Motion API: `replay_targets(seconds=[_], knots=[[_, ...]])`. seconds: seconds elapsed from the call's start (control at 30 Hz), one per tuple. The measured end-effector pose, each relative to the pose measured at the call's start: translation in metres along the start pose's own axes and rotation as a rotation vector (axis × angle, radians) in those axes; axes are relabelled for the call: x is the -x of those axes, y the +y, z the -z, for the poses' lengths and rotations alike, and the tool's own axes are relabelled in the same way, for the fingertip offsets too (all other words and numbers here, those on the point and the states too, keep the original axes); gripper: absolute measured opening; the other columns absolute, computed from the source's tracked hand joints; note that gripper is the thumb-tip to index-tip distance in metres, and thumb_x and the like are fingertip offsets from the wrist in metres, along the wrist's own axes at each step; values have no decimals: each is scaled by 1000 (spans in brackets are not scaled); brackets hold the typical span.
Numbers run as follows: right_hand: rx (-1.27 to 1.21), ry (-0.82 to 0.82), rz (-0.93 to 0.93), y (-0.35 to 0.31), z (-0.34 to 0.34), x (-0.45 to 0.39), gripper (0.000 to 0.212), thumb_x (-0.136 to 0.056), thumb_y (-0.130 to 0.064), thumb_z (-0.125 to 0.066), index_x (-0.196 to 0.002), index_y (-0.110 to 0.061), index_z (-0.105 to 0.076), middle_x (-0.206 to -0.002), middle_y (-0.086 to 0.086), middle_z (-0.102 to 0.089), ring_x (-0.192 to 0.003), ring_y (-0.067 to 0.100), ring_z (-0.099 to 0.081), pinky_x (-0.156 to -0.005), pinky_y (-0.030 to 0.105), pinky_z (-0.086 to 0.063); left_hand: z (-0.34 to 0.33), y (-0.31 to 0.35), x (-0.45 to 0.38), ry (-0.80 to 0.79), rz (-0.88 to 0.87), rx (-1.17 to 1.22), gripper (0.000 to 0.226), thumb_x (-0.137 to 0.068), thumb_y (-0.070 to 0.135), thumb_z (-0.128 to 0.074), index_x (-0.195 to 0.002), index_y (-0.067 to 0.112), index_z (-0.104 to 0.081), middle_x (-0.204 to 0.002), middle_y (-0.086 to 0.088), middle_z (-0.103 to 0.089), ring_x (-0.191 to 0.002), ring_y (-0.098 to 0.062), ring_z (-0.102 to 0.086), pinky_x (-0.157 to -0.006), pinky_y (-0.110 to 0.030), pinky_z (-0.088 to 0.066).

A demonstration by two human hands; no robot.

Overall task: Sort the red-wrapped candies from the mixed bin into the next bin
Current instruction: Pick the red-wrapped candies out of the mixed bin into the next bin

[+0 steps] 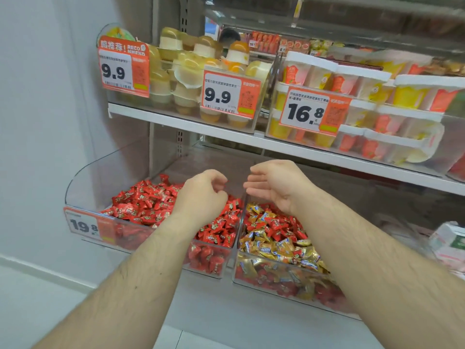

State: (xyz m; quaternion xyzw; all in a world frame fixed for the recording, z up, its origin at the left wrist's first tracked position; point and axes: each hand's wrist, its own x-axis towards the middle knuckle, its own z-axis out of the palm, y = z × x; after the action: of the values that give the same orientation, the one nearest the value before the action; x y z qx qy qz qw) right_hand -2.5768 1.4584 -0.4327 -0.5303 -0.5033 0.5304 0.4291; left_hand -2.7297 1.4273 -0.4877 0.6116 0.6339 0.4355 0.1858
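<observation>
- The red candies fill the clear left bin, heaped under and to the left of the left hand; more of them lie scattered among gold candies in the mixed bin, below the right hand.
- The left hand hangs over the left bin's right side, fingers curled inward; whether they pinch a candy I cannot tell.
- The right hand hangs above the back of the mixed bin, palm turned left, fingers loosely bent and holding nothing.
- The two hands sit close together, either side of the divider between the bins.
- A 19.8 price tag fronts the left bin, well left of the hands.
- Above the hands, a shelf carries jelly cups and 9.9 and 16.8 tags.
</observation>
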Motion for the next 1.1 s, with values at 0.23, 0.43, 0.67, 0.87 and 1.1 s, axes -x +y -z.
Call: replay_targets(seconds=[0.23,0.43,0.67,0.87,1.1], knots=[[-189,315,39,22,77,19,9,-92,-6,-58,-96,-1,-64,-85,13,-67,-65,19,-65,-55,26,-55,-53,56,12,-76,-208,15,23,-84,12,-57,-93,33,-61,-87,16,-65,-84,-7,-60,-80,-24,-47],[427,565,120,53,144,31,17,-85,-13,-58,-74,-18,-70,-76,-1,-69,-72,19,-61,-63,31,-47,-100,69,12,-391,-213,-242,34,-91,9,-50,-111,32,-65,-115,6,-66,-84,-12,-58,-67,-23,-50],[1074,238,91,78,155,32,61,-78,-28,-68,-137,-33,-52,-138,-4,-51,-125,23,-48,-101,39,-44,-122,64,-2,-585,-115,-472,64,-87,0,-46,-142,31,-46,-140,-1,-53,-107,-21,-58,-67,-24,-48],[1156,96,17,77,157,28,71,-77,-31,-67,-142,-40,-42,-123,-7,-62,-107,22,-60,-103,43,-44,-124,56,-9,-613,-37,-437,49,-90,3,-51,-131,29,-55,-101,-1,-64,-55,-8,-50,-36,-15,-33],[1028,136,155,80,163,24,18,-89,-16,-63,-104,-24,-68,-69,-8,-62,-63,8,-56,-59,24,-43,-112,53,-9,-526,6,-270,23,-96,13,-52,-101,32,-63,-98,7,-61,-60,-6,-52,-43,-18,-35]])
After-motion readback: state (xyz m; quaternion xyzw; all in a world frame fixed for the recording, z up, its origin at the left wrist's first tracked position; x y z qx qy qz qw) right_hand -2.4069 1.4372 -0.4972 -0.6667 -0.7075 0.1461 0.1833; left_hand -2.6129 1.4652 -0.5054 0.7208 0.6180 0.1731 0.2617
